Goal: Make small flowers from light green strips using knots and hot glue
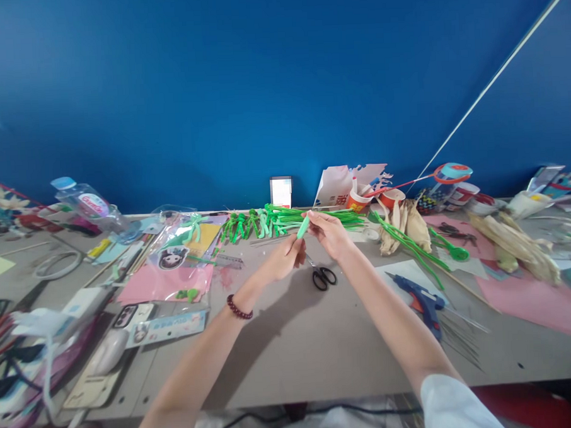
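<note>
Just beyond the black-handled scissors [323, 274], the left hand [284, 259] and right hand [331, 233] were close together, fingertips pinching a pale-green strip [303, 228] between them, seemingly mid-shaping, and the next move appeared to call for a steady two-handed grip, green stems [352, 218] lying farther beyond.

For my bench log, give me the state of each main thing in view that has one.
Left hand, pinching light-green strip
Right hand, pinching same strip
Scissors, lying flat, unheld
Glue gun, lying on its side
Bottle, capped, tilted
Phone, upright, screen lit
</note>
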Motion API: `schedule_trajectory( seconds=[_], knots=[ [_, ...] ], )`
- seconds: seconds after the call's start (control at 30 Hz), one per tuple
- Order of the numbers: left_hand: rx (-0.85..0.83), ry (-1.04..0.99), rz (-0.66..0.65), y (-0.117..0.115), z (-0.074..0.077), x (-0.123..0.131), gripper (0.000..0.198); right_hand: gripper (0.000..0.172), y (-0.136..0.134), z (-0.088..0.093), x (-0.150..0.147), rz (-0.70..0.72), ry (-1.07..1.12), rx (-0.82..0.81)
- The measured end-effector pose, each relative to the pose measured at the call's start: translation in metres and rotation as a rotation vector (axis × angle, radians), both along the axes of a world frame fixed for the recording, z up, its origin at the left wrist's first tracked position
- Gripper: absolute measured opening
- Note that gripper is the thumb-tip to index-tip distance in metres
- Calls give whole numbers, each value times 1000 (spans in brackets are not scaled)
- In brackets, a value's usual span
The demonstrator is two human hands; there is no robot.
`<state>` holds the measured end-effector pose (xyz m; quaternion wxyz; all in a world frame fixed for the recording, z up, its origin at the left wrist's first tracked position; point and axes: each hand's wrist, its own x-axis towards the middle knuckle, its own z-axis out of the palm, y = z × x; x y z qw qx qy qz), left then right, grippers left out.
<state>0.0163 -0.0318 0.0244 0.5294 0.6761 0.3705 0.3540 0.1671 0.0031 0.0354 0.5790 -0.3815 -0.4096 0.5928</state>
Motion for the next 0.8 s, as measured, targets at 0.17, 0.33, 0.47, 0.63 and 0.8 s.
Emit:
schedule_trajectory(
  seconds=[0.17, 0.33, 0.47, 0.63, 0.8],
  knots=[
    [-407, -195, -236, 2, 9, -7, 33, 33, -1, 3, 2, -11, -22, -42],
    [-456, -187, -331, 4, 10, -14, 34, 31, -3, 6, 2, 16, -20, -81],
    [-439, -110, -361, 3, 12, -14, 37, 30, -4, 5, 2, 25, -11, -93],
    [-397, -44, -337, 0, 12, -14, 36, 30, -3, 2, 3, 49, -73, -59],
    [-351, 100, -296, 1, 7, -13, 36, 32, -3, 3, 3, 74, -70, -51]
  ],
)
